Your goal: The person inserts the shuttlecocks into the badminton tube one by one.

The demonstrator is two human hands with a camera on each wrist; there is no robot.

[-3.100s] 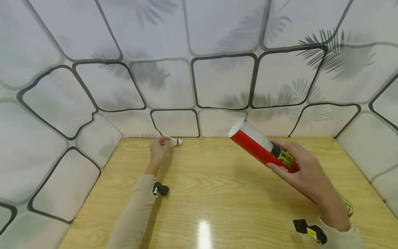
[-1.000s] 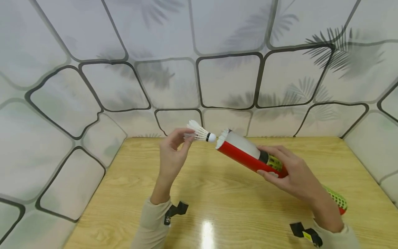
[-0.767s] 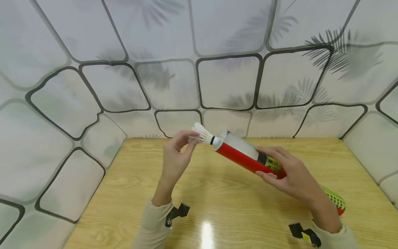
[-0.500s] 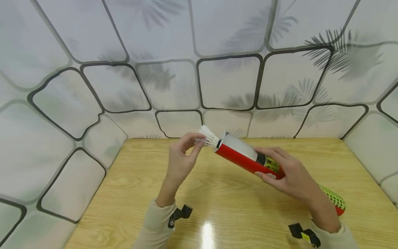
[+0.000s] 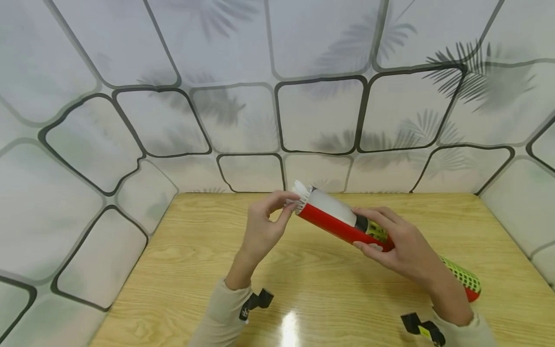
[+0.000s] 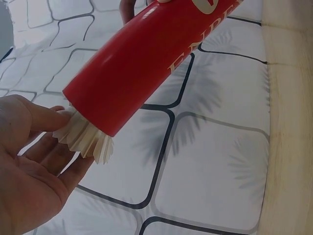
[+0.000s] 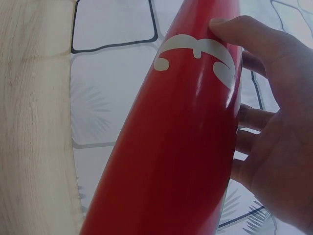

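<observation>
In the head view my right hand (image 5: 405, 246) grips a red, white and yellow-green shuttlecock tube (image 5: 331, 217), held tilted above the table with its mouth up and to the left. At that mouth, my left hand (image 5: 266, 226) pinches the feather skirt of a white shuttlecock (image 5: 300, 192). Its cork end is hidden inside the tube. In the left wrist view the feathers (image 6: 85, 138) stick out past the red rim, with thumb and fingers around them. The right wrist view has the thumb and fingers of the right hand (image 7: 279, 98) wrapped round the tube.
A wooden table (image 5: 208, 260) lies beneath both hands. Behind and beside it hangs a pale cloth wall (image 5: 321, 115) with dark outlines and leaf prints. Small black camera mounts sit at both sleeves.
My left hand picked up the shuttlecock from the table's back edge and brought it right to the tube. Its cork end slid into the mouth. The tube shifted slightly left and down.
</observation>
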